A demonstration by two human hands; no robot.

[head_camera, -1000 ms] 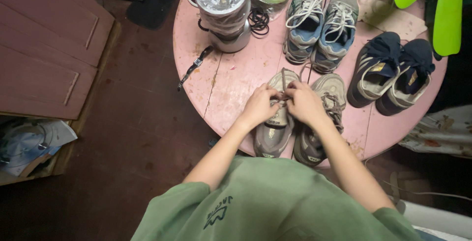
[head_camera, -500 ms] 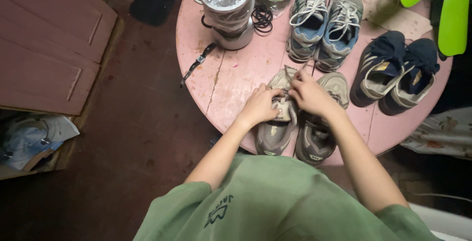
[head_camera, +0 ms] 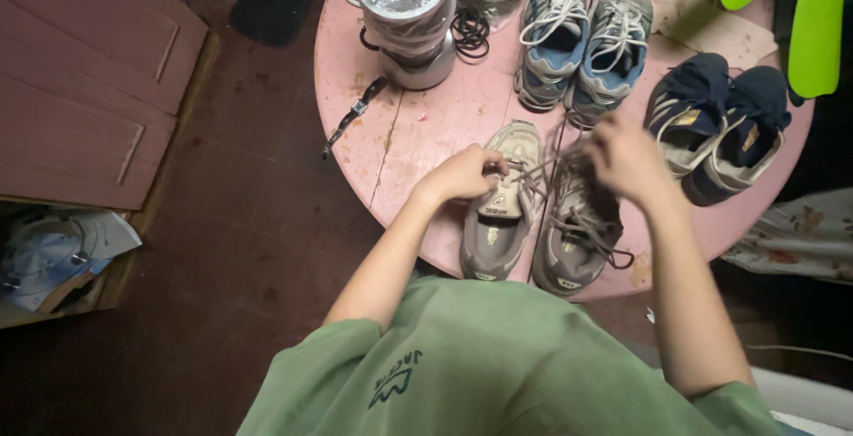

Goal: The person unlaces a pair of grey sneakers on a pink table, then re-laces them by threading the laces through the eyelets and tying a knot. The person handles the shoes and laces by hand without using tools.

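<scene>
Over 2 grey sneakers (head_camera: 533, 214) on a pink round table (head_camera: 400, 134), the left hand (head_camera: 462, 174) pinches a lace (head_camera: 531, 172) drawn taut rightward toward the blurred right hand (head_camera: 626, 156), whose grip cannot be made out.

A small pale label (head_camera: 491, 237) sits on the insole of the left grey shoe — too small to read its shape clearly. At the left edge, low on the floor, lies a bluish plastic-wrapped package (head_camera: 55, 254) beside the pink cabinet (head_camera: 80, 89) — its contents unclear.
</scene>
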